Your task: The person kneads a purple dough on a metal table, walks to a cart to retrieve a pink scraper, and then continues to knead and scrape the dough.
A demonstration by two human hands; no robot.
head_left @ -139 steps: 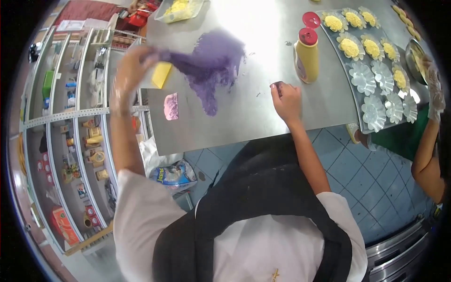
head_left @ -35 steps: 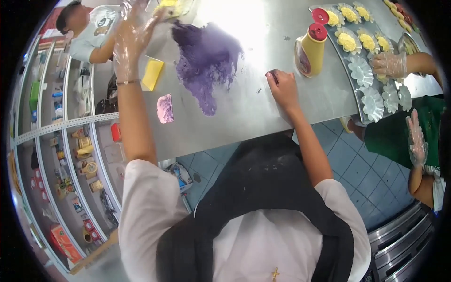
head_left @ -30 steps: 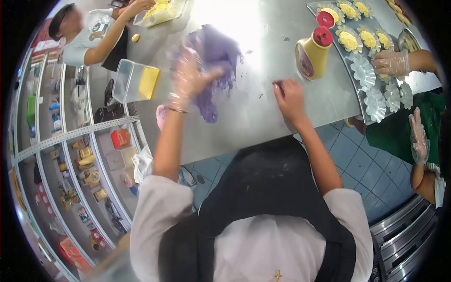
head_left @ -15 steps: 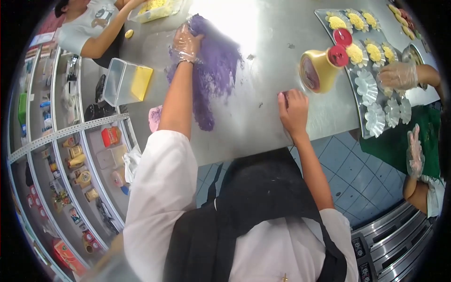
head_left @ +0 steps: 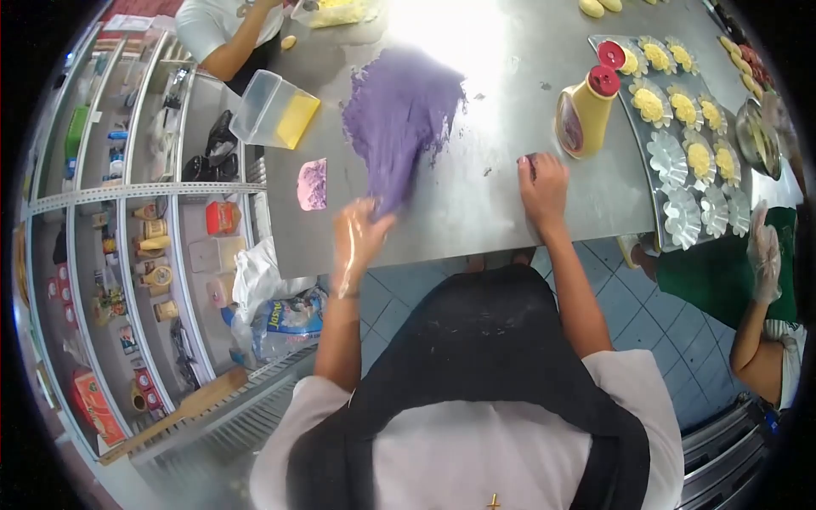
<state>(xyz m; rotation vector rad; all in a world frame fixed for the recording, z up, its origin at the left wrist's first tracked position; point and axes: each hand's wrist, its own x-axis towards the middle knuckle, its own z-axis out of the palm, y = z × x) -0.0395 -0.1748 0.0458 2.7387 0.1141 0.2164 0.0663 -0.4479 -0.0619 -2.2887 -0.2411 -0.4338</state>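
Note:
Purple dough [head_left: 399, 110] lies spread on the metal table, its near end drawn out into a tapering strip. My left hand [head_left: 359, 238], in a clear plastic glove, is closed on that narrow end close to the table's front edge. My right hand [head_left: 544, 191] rests bare on the table with its fingers curled; a small dark purple patch shows at them, but what they hold, if anything, I cannot make out. Beyond it stands a yellow squeeze bottle [head_left: 586, 115] with a red cap. A pink scraper [head_left: 312, 184] smeared with purple lies left of the dough.
A clear container with yellow contents [head_left: 297, 119] sits at the table's left edge. To the right, a tray [head_left: 633, 127] bears fluted tins, several filled with yellow shreds. A co-worker's gloved hand [head_left: 765, 255] is beside it, near a metal bowl [head_left: 758, 140]. Shelves [head_left: 153, 191] stand left.
My left hand has pulled back toward my body, stretching the dough into a strip. My right hand stays on the table. The co-worker's hand over the tray has withdrawn. The view has shifted.

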